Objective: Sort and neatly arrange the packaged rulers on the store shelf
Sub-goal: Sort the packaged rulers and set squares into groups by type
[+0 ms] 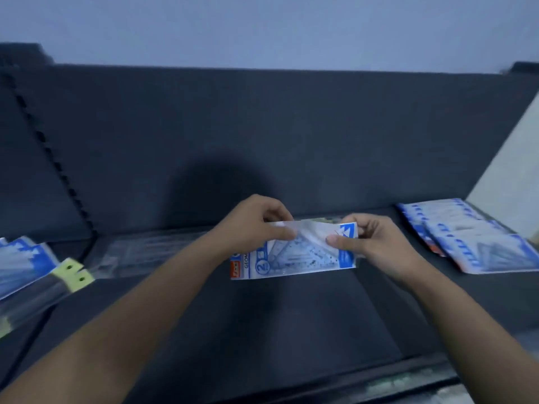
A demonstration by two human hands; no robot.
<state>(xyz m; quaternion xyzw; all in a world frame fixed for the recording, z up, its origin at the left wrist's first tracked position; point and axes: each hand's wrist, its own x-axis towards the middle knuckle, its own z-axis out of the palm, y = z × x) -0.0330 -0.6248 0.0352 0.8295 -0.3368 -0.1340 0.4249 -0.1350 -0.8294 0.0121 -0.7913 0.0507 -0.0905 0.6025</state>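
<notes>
A blue-and-white geometry ruler pack (300, 258) hangs above the dark shelf (262, 322) at the middle of the head view. My left hand (256, 225) pinches its upper left edge. My right hand (370, 243) pinches its upper right corner, thumb on the front. A row of like blue-and-white packs (472, 240) lies overlapped on the shelf at the right. Clear long ruler packs (140, 255) lie flat at the left middle, and more packs with yellow header tabs (43, 275) sit at the far left.
The shelf's dark back panel (277, 141) rises behind my hands, with a slotted upright (49, 153) at the left. A pale side panel (513, 182) stands at the right end. The shelf's front lip (379, 383) runs along the bottom.
</notes>
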